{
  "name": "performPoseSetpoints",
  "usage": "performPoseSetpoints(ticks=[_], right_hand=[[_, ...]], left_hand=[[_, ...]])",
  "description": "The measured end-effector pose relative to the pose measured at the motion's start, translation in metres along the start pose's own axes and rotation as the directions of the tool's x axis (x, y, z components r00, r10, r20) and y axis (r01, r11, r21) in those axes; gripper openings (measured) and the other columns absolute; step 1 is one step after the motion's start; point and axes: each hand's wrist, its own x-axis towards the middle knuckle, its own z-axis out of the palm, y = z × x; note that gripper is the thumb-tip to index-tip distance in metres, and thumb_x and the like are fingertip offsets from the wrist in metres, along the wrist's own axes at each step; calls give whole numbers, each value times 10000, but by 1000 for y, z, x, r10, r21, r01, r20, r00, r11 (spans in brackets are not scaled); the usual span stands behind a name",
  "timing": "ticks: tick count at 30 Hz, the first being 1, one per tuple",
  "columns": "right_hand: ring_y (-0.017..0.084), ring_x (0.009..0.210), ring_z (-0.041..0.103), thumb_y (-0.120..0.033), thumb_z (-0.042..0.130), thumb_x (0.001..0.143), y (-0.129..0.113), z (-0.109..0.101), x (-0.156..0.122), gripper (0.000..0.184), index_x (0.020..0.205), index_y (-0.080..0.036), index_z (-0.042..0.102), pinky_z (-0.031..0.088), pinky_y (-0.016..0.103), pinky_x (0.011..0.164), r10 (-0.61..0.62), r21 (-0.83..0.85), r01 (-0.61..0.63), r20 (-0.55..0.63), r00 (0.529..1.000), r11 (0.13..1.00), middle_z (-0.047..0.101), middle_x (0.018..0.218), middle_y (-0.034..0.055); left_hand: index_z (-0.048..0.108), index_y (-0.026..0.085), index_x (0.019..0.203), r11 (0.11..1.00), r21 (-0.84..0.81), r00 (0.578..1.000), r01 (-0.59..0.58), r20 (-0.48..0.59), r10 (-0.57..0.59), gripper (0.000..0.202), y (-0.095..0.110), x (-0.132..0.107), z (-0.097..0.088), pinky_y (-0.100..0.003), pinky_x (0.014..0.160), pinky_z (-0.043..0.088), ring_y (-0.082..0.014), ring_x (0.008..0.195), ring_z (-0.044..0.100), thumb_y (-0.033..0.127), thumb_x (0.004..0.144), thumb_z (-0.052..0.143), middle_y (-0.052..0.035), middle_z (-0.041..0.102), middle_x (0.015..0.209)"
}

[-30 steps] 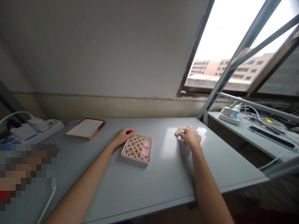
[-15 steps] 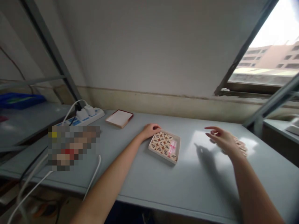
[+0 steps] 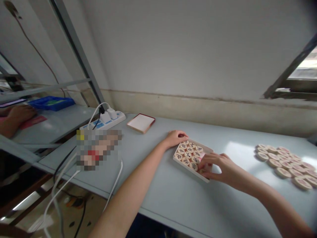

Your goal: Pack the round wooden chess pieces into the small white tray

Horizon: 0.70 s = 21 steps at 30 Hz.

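Note:
A shallow wooden box [image 3: 184, 167] lies on the grey table [image 3: 170, 198], filled with round wooden chess pieces [image 3: 188, 152] marked in black, and a pink strip shows on its right side. My left hand [image 3: 175, 137] rests at the box's far left corner, fingers curled on its rim. My right hand [image 3: 220, 167] is at the box's near right corner. Its fingertips are pinched together over a chess piece there. A group of loose pieces [image 3: 284, 163] with red marks lies on the table to the right, apart from both hands.
The box lid [image 3: 141, 123] lies at the back left beside a white power strip [image 3: 104, 120] with cables hanging off the table edge. A metal shelf on the left carries a blue tray [image 3: 52, 102]. Another person's hand [image 3: 17, 115] rests there. The window frame is at the upper right.
My right hand left the loose pieces on the right and moved across to the box. My left hand stayed on the box. The view swung to the left.

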Motion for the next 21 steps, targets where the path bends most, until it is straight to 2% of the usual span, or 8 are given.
performPoseSetpoints(ticks=[7, 12, 18, 21], right_hand=[[152, 730, 564, -386, 530, 766, 7, 1, -3, 199, 853, -218, 590, 446, 269, 684, 26, 247, -45, 79, 997, 968, 622, 818, 35], [169, 719, 550, -390, 582, 725, 18, 5, -11, 202, 865, -244, 579, 454, 293, 659, 74, 239, -82, 45, 996, 967, 608, 815, 40], [157, 685, 541, -362, 548, 745, 12, 2, -8, 150, 849, -277, 614, 451, 278, 623, 8, 241, -34, 106, 994, 970, 605, 789, 24], [144, 674, 545, -403, 565, 737, 19, -8, -7, 169, 837, -279, 621, 444, 261, 614, 62, 196, -66, 27, 998, 978, 617, 796, 11]], left_hand=[[651, 182, 922, 1000, 3, 1000, -17, 12, 17, 344, 2, -1, -3, -215, 748, 407, -125, 797, 565, 421, 754, 469, -14, 661, 877], [648, 190, 924, 999, -34, 999, 7, 40, -6, 332, 5, -1, -4, -228, 776, 406, -130, 817, 573, 420, 753, 481, -17, 664, 895], [652, 184, 906, 998, -57, 999, 7, 32, -5, 324, 5, 0, -3, -227, 766, 411, -128, 794, 580, 421, 746, 498, -22, 665, 864], [653, 182, 909, 998, -64, 1000, 2, 26, 0, 327, 3, 1, -2, -229, 773, 406, -131, 802, 574, 418, 742, 500, -22, 664, 875]])
